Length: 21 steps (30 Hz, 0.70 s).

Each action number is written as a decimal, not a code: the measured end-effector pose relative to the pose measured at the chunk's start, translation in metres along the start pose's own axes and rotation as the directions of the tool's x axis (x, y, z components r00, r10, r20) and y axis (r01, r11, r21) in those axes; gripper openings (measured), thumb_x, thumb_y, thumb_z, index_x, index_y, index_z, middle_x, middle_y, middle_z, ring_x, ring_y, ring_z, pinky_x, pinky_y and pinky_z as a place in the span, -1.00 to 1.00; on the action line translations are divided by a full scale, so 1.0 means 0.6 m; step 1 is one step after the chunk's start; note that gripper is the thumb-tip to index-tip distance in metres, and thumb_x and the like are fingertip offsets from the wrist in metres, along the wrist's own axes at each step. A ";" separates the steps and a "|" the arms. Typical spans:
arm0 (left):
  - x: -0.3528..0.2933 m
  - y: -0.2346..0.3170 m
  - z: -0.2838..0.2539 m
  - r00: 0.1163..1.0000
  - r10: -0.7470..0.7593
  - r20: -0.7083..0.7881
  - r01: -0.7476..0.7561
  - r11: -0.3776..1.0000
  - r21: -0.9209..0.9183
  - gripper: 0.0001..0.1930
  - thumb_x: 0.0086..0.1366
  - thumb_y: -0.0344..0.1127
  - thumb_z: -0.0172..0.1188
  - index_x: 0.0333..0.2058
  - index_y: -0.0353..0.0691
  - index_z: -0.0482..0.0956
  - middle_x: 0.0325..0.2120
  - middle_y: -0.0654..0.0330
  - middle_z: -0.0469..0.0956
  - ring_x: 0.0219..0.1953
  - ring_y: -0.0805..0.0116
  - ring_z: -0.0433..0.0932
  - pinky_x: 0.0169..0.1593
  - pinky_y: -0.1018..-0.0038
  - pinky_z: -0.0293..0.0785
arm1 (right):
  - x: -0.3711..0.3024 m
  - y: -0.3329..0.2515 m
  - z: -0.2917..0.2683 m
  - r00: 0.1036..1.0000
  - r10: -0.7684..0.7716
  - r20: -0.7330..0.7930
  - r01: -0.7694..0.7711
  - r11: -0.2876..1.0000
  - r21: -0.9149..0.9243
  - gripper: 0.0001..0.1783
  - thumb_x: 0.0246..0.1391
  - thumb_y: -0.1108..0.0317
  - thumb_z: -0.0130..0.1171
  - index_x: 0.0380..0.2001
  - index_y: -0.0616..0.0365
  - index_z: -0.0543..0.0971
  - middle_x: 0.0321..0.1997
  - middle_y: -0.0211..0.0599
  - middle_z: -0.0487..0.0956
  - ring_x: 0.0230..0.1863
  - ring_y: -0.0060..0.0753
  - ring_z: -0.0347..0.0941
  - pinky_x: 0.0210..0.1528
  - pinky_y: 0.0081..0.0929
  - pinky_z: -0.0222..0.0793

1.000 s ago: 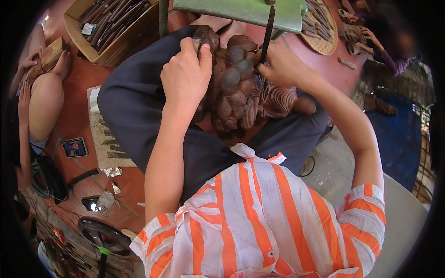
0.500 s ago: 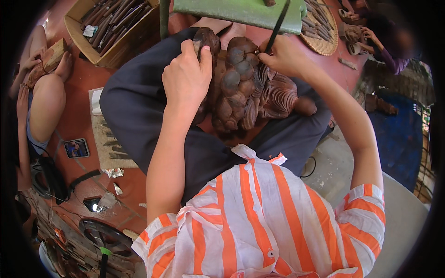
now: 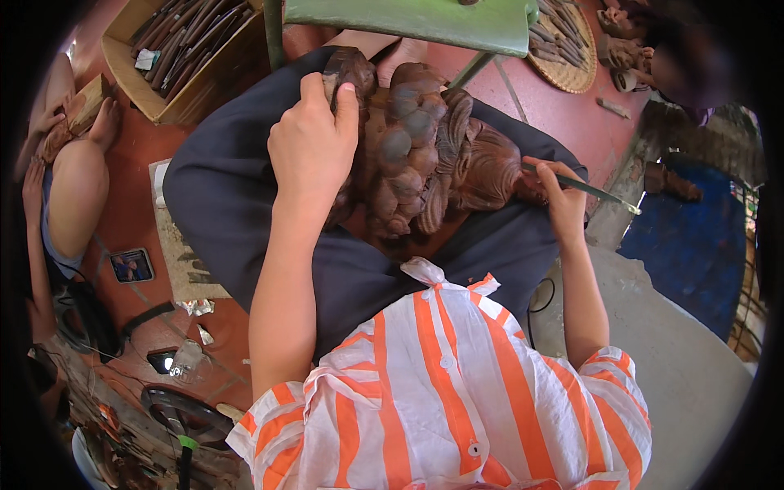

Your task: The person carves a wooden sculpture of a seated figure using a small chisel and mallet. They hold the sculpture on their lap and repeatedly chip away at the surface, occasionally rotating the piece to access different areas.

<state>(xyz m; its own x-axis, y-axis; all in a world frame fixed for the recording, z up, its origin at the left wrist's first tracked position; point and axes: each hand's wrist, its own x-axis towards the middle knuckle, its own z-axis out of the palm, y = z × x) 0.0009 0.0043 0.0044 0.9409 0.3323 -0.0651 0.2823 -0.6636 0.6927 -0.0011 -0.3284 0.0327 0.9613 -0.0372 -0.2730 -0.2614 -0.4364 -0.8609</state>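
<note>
A dark brown wood carving (image 3: 412, 139) with rounded lumps and grooved, flowing folds rests across my lap between my legs. My left hand (image 3: 314, 143) is closed over the upper left part of the carving, its thumb on top. At the right end of the carving, my right hand (image 3: 562, 192) pinches a thin, dark greenish stick-like tool (image 3: 603, 194). One end of this tool points toward the carving's rounded end, and its pale tip sticks out to the right. I cannot make out its exact kind.
Beyond my knees stands a green stool (image 3: 408, 23). A cardboard box (image 3: 139, 82) of long-handled tools is far left, with a round woven tray (image 3: 576, 77) of tools far right. Another person's leg (image 3: 77, 180) and hands are at left. A phone (image 3: 132, 265) lies on the floor.
My right hand has moved from the carving's far side down and right to its right end, tool still in it. My left hand keeps its hold, and the view has shifted slightly.
</note>
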 end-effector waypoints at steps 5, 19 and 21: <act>-0.001 0.002 -0.003 1.000 -0.018 0.007 0.018 1.000 0.011 -0.62 0.35 -0.04 -0.05 -0.16 -0.29 0.46 -0.54 -0.16 0.56 -0.39 -0.23 0.55 -0.30 0.05 0.45 | 0.012 -0.036 0.039 0.972 -0.193 0.135 0.204 0.976 -0.072 -0.83 0.08 0.41 0.24 -0.33 0.34 0.62 -0.20 -0.24 0.64 -0.21 -0.51 0.53 -0.12 -0.57 0.41; -0.001 -0.002 0.000 0.997 0.066 -0.042 -0.066 0.998 0.008 -0.67 0.33 -0.08 -0.04 -0.31 -0.29 0.39 -0.58 -0.11 0.57 -0.48 -0.18 0.57 -0.38 0.04 0.47 | 0.113 -0.148 0.159 0.828 -0.248 0.503 0.522 0.670 -0.528 -0.72 -0.06 0.26 0.14 -0.35 0.26 0.60 -0.42 0.07 0.56 -0.32 0.09 0.50 -0.22 -0.16 0.39; 0.000 -0.003 0.001 0.999 0.038 -0.027 -0.038 0.999 -0.012 -0.64 0.33 -0.05 -0.04 -0.23 -0.28 0.43 -0.56 -0.15 0.56 -0.43 -0.22 0.55 -0.33 0.03 0.45 | 0.116 -0.144 0.163 0.804 -0.253 0.539 0.560 0.627 -0.542 -0.73 -0.05 0.27 0.15 -0.37 0.27 0.60 -0.43 0.00 0.56 -0.35 0.00 0.48 -0.25 -0.21 0.38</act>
<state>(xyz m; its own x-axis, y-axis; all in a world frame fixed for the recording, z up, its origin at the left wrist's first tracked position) 0.0008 0.0050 0.0026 0.9455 0.3251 -0.0191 0.2438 -0.6677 0.7033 0.0797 -0.2055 0.0466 0.7916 0.5648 -0.2333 0.4220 -0.7813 -0.4599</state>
